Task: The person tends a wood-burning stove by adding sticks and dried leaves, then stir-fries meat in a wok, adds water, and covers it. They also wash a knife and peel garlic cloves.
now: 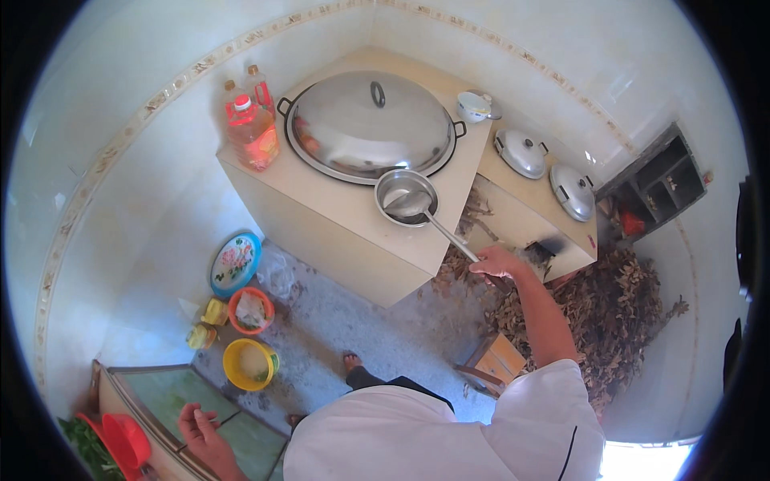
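My right hand [498, 264] grips the handle of a metal ladle [409, 204], whose bowl rests in a stainless steel bowl [385, 185] at the stove's front corner. Behind that bowl, a large domed steel lid [361, 132] with a black handle covers a wide wok set in the stove top. My left hand [201, 424] is at the lower left, over a glass-fronted cabinet [174, 391], its fingers loosely bent and no object visible in it. Near it lies a red plastic scoop or bowl [126, 442] beside green leaves [90, 448].
Oil bottles [252, 135] stand at the stove's left. Two lidded pots [522, 153] and a white bowl [473, 107] are at the right. On the floor are a yellow bucket [251, 364], an orange basin [251, 310], a wooden stool [496, 361] and dry leaves [607, 318].
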Demonstrator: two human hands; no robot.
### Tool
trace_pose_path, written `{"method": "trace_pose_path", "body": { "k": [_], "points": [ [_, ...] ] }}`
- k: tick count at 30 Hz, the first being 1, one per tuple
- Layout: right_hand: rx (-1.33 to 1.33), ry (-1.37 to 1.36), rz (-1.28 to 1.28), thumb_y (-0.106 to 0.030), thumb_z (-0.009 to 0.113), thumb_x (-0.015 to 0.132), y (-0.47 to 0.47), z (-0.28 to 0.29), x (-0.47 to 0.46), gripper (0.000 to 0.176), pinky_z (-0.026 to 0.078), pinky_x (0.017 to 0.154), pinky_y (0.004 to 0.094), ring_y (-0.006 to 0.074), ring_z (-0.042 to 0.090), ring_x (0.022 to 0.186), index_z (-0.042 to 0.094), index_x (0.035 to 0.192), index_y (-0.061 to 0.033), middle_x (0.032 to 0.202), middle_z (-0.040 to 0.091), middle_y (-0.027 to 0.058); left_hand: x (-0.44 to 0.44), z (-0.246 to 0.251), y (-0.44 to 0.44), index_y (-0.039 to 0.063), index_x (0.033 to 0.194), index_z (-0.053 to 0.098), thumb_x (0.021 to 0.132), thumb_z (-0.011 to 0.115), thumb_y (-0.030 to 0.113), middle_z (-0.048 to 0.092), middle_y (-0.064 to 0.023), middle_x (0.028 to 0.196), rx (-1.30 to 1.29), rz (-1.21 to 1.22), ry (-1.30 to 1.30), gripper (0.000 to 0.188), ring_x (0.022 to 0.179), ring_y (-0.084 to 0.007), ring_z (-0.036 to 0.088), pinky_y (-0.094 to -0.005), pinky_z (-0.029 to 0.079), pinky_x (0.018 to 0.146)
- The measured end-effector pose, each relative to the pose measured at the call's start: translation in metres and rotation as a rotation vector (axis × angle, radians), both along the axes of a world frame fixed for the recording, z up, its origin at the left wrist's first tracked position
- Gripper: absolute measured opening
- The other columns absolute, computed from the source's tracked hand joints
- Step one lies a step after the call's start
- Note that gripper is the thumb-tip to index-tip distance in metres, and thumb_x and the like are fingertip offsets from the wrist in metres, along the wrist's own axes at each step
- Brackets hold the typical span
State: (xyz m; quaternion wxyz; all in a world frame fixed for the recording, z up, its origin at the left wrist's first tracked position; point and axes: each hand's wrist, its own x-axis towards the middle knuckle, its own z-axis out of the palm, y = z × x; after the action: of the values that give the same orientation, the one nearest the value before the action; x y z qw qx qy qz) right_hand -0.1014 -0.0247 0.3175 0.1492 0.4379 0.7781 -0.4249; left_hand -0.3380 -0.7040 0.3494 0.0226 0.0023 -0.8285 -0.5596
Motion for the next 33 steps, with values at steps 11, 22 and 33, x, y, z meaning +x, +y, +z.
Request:
{"method": "trace_pose_path", "body": {
  "k": [11, 22, 33],
  "points": [
    [0.149, 0.039, 0.034, -0.029, 0.073, 0.085, 0.019, -0.06, 0.0, 0.027, 0.053, 0.062, 0.0348, 0.0151, 0.065, 0.065, 0.072, 0.097, -0.0041, 0.079, 0.072, 0.0083, 0.015, 0.01, 0.051, 0.003, 0.114, 0.062, 0.105, 0.054, 0.017, 0.064, -0.0039, 0.104, -0.016, -0.005, -0.031, 0.019, 0.082, -0.0104, 0.062, -0.0248, 0.049, 0.067],
    [0.898, -0.428, 0.501, -0.016, 0.064, 0.087, 0.125, -0.001, -0.082, 0.023, 0.051, 0.093, 0.047, 0.031, 0.067, 0.11, 0.077, 0.106, -0.0143, 0.112, 0.072, 0.0106, 0.018, 0.003, 0.061, 0.003, 0.114, 0.062, 0.105, 0.053, 0.017, 0.063, -0.0035, 0.101, -0.045, -0.031, -0.048, 0.018, 0.08, -0.0114, 0.063, -0.0255, 0.048, 0.068],
    [1.413, -0.378, 0.491, -0.02, 0.062, 0.089, 0.197, -0.017, -0.219, 0.022, 0.044, 0.094, 0.0409, 0.0249, 0.05, 0.12, 0.08, 0.101, -0.0147, 0.121, 0.061, 0.0036, 0.037, 0.034, 0.058, -0.005, 0.108, 0.067, 0.101, 0.059, 0.022, 0.073, -0.0141, 0.089, -0.379, 0.095, -0.154, 0.028, 0.079, -0.023, 0.069, -0.0354, 0.057, 0.073]
  ]
}}
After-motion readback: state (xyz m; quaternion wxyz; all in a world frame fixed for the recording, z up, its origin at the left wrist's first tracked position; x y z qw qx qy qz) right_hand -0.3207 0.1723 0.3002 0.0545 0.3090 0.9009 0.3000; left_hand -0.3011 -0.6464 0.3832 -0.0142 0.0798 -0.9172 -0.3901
